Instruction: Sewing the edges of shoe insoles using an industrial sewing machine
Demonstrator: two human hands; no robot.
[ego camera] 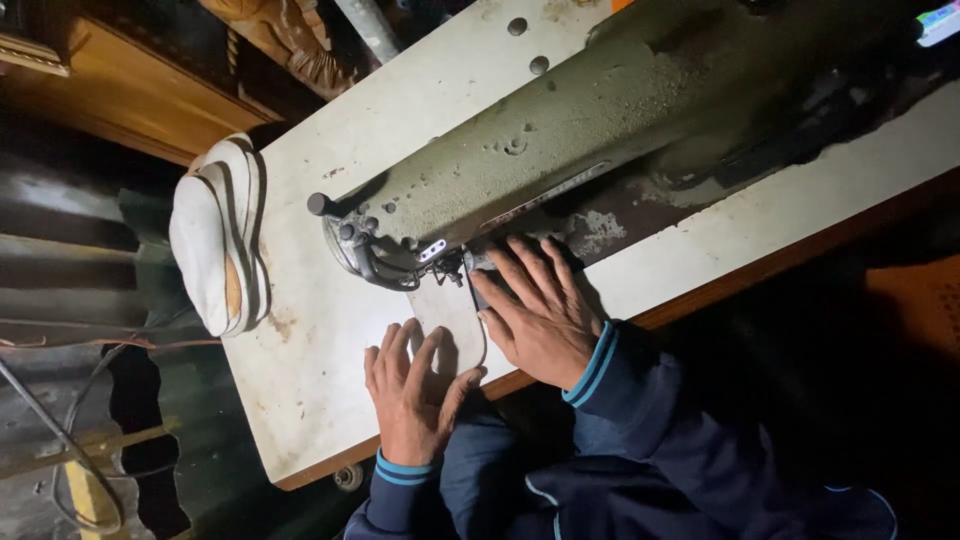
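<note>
Where needle meets, pale flat fabric (447, 318)

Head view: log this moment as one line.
left hand: flat on pale fabric piece | right hand: flat by needle area | sewing machine: on table | shoes: stacked at table's edge

Two hands show, the left hand (412, 392) at about six o'clock and the right hand (535, 312) just beside it toward five o'clock. One sewing machine (560, 150) lies across one bench (300, 360), running toward one o'clock. One stack of pale shoe soles (218, 232) sits at nine o'clock. One pale flat piece (450, 315) lies under the fingers. Two round holes (517, 26) mark the bench top at twelve o'clock.
</note>
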